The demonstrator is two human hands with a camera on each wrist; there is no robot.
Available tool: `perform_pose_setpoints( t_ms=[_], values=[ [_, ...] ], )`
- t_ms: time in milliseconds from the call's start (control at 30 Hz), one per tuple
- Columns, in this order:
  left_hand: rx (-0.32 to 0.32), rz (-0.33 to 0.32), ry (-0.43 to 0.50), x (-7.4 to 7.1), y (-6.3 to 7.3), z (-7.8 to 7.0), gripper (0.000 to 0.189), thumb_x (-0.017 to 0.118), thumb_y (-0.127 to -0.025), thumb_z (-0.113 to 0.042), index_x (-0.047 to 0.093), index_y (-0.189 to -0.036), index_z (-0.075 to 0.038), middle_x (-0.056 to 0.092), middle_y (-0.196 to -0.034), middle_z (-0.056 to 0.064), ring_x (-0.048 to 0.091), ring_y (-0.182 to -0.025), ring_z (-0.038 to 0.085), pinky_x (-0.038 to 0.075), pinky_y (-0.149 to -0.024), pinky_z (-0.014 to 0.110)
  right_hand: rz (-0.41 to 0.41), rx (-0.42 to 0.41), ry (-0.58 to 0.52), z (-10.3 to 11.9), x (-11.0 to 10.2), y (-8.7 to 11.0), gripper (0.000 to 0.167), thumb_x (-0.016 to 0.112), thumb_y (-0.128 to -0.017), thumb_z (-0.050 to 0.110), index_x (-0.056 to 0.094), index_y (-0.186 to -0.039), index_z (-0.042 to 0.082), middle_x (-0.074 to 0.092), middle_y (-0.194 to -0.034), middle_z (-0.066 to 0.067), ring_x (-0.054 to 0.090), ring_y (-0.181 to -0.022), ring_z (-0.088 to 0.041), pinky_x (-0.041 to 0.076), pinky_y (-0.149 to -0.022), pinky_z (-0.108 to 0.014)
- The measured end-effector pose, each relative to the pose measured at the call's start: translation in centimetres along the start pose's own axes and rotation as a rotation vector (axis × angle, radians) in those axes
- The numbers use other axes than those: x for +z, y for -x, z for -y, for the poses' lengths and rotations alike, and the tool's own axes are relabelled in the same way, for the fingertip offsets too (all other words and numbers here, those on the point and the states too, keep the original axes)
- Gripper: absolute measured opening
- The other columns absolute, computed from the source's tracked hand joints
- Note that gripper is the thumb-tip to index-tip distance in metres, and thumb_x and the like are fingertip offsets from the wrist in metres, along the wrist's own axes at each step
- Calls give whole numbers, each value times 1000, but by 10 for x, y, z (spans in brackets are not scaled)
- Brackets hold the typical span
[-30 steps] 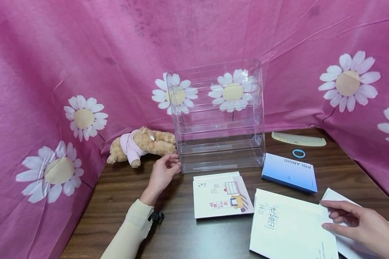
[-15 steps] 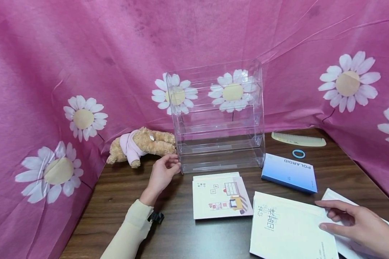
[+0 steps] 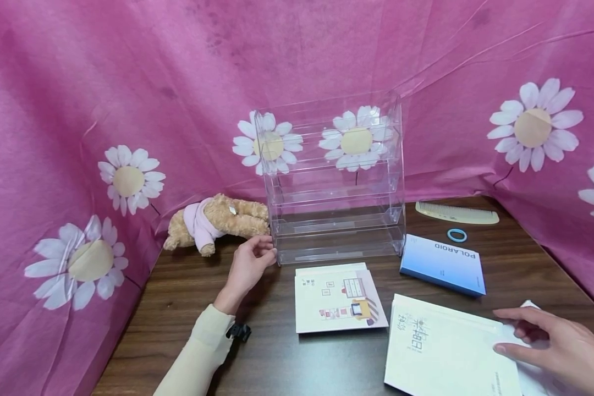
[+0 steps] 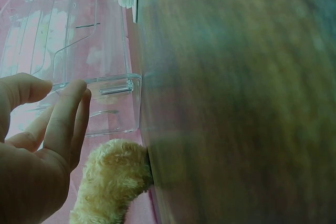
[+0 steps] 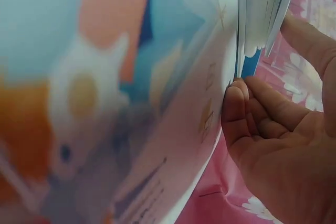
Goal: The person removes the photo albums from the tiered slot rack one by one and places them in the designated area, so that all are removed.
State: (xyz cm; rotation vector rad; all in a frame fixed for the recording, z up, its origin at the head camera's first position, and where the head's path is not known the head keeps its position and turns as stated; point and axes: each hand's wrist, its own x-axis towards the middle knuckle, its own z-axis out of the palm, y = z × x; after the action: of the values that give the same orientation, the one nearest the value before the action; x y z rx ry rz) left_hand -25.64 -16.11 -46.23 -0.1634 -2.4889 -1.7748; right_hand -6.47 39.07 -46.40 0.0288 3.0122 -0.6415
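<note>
Before me stands a clear, tiered plastic display rack (image 3: 336,256). My left hand (image 3: 249,261) is at its lower left corner, thumb and fingertips on either side of the plastic edge. At the lower right, my right hand (image 3: 549,341) grips the right side of a white book (image 3: 445,352), thumb on its cover. In the right wrist view, its curled fingertips lie at the edge of a second, illustrated book (image 5: 131,129), with the white book's pages (image 5: 257,14) above. In the head view my right hand covers much of that second book.
A white illustrated book (image 3: 326,313) lies in front of the rack. Right of it are a blue box marked POLAROID (image 3: 443,264), a blue ring (image 3: 456,235) and a comb (image 3: 457,214). A teddy bear (image 3: 223,220) lies left. A pink flowered cloth (image 3: 326,55) hangs behind.
My right hand has shifted slightly right with the white book. The second book beneath that hand has moved, its far corner now farther right and less of it showing. My left hand stays put.
</note>
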Motion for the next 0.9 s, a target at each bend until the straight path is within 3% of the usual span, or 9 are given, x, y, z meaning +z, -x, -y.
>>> perform_pose_setpoints(
  t_ms=[233, 433, 667, 900],
  values=[
    [-4, 4, 10, 1, 0, 0, 28, 76, -98, 5, 76, -126, 8, 79, -113, 26, 75, -97, 22, 71, -81, 19, -49, 56, -17, -3, -1, 4, 63, 94, -89, 48, 77, -131, 4, 54, -88, 18, 42, -76, 9, 29, -63, -14],
    [15, -1, -5, 0, -1, -1, 28, 76, -98, 5, 76, -125, 8, 79, -112, 26, 76, -97, 25, 69, -79, 16, -109, 9, -136, -8, 1, 6, 52, 98, -87, 31, 79, -125, 1, 62, -88, 27, 52, -79, 14, 41, -65, 0],
    [14, 0, 0, 0, 0, 0, 29, 75, -98, 5, 75, -126, 9, 79, -112, 27, 76, -97, 25, 69, -80, 16, -61, 8, -173, -7, 0, 5, 55, 96, -90, 28, 76, -132, -2, 65, -93, 29, 54, -82, 13, 47, -68, 1],
    [6, -3, 2, 0, 0, 0, 29, 75, -98, 6, 76, -126, 9, 79, -112, 26, 75, -96, 22, 69, -79, 16, 2, 60, -151, -4, -11, 2, 57, 94, -92, 34, 76, -134, -1, 77, -94, 22, 58, -83, 21, 44, -67, 1]
  ],
)
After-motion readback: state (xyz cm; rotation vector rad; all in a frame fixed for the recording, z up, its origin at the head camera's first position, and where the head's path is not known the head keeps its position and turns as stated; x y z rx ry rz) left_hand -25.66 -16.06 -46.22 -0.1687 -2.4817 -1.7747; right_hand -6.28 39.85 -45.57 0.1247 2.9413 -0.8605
